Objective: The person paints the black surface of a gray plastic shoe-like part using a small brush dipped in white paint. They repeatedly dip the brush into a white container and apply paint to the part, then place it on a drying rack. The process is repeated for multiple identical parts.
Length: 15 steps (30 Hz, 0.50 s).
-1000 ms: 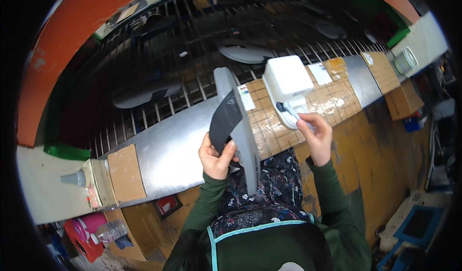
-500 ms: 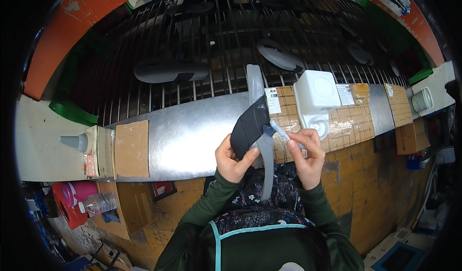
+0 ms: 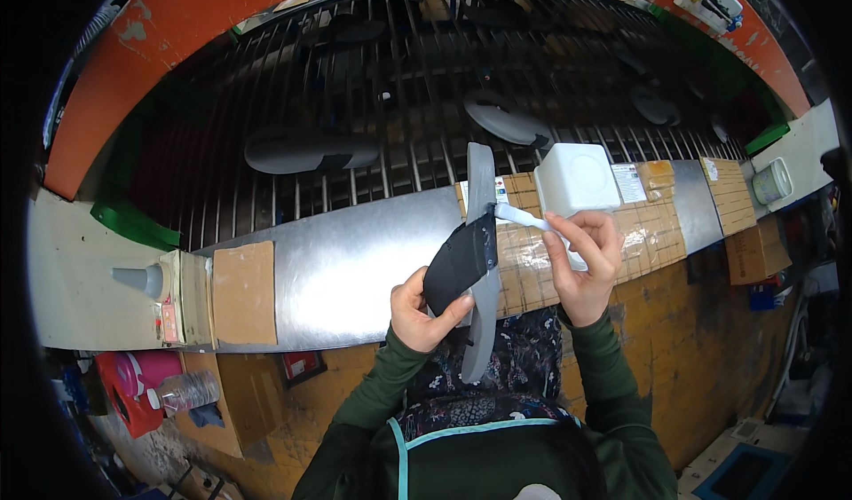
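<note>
A grey slide sandal [image 3: 480, 322] with a wide black strap [image 3: 457, 265] is held on edge above the bench, its sole turned to the right. My left hand [image 3: 419, 318] grips it at the strap, with the thumb against the sole's edge. In my right hand [image 3: 586, 265] a small white-handled brush [image 3: 524, 218] is pinched between thumb and fingers. Its dark tip touches the sandal where the strap's upper edge meets the sole. Just beyond my right hand stands a white plastic container [image 3: 577, 179], whose lower part is partly hidden by my fingers.
Across the far side runs a rack of metal bars [image 3: 408, 158], bearing several sandals, such as one at the left [image 3: 311, 151] and another near its middle [image 3: 506, 118]. Cardboard [image 3: 643, 225] covers part of the metal bench [image 3: 346, 251]. A clear bottle [image 3: 186, 393] lies lower left.
The brush tip has moved up along the strap's edge to its far end. My right hand has shifted slightly right, and the sandal has turned, showing more of its side edge.
</note>
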{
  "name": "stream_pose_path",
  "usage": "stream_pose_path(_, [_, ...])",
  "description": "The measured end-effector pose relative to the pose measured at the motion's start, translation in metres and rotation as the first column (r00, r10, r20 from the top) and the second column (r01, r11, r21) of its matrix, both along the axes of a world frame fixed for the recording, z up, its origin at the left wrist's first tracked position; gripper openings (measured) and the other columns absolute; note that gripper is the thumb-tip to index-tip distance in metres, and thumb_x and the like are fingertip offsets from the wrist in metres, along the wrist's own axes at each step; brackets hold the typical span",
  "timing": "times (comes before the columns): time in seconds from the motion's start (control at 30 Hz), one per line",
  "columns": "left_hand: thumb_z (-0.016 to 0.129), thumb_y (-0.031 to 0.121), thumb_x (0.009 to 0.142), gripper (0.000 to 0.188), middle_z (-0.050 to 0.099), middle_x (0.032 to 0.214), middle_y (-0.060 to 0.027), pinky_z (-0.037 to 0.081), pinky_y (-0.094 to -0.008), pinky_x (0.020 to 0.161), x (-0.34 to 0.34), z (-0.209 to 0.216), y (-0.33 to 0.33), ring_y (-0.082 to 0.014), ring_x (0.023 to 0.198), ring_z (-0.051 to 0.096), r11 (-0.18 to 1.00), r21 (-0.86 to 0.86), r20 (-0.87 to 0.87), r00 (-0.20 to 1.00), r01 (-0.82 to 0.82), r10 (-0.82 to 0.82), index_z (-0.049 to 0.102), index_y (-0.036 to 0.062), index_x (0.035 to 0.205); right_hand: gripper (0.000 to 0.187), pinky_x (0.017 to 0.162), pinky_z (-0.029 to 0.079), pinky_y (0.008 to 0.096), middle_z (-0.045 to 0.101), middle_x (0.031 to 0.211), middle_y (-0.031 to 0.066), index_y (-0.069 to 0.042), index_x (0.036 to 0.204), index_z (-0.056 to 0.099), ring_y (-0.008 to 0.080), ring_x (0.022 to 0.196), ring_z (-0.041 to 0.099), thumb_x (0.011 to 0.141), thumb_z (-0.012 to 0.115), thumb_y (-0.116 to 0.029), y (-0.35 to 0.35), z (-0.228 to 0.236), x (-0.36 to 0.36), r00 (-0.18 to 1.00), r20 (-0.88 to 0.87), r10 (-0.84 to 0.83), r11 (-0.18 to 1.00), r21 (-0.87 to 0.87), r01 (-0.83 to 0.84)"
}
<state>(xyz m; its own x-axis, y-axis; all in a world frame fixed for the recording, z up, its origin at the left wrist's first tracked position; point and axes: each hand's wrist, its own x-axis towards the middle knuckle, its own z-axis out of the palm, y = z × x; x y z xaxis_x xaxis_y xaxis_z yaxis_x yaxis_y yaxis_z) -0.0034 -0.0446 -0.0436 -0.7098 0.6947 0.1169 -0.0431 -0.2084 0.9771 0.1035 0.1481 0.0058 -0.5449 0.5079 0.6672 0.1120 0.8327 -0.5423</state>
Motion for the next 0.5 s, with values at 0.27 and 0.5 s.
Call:
stream_pose_path(0.27, [0.077, 0.011, 0.080, 0.030, 0.069, 0.085, -0.0046, 0.051, -0.0236, 0.068, -0.005, 0.006, -0.002, -0.0081, 0.074, 0.062, 0.999, -0.024, -0.053, 0.998, 0.033, -0.035, 0.063, -0.0044, 0.102, 0.024, 0.076, 0.029, 0.0298, 0.060, 0.088, -0.0013, -0.015, 0.100, 0.076, 0.0118, 0.071, 0.052, 0.077, 0.077, -0.011, 0.016, 0.013, 0.006, 0.990, 0.062, 0.125, 0.992, -0.002, -0.126])
stream_pose_path(0.5, [0.077, 0.012, 0.080, 0.030, 0.069, 0.084, -0.0051, 0.050, -0.0234, 0.067, 0.000, 0.011, -0.004, -0.0084, 0.073, 0.063, 0.999, -0.039, -0.109, 0.993, 0.028, -0.033, 0.063, -0.0039, 0.102, 0.024, 0.074, 0.029, 0.0304, 0.060, 0.085, -0.0015, -0.015, 0.100, 0.076, 0.0120, 0.073, 0.052, 0.076, 0.077, -0.011, 0.011, 0.013, 0.012, 0.989, 0.078, 0.122, 0.989, 0.076, -0.128])
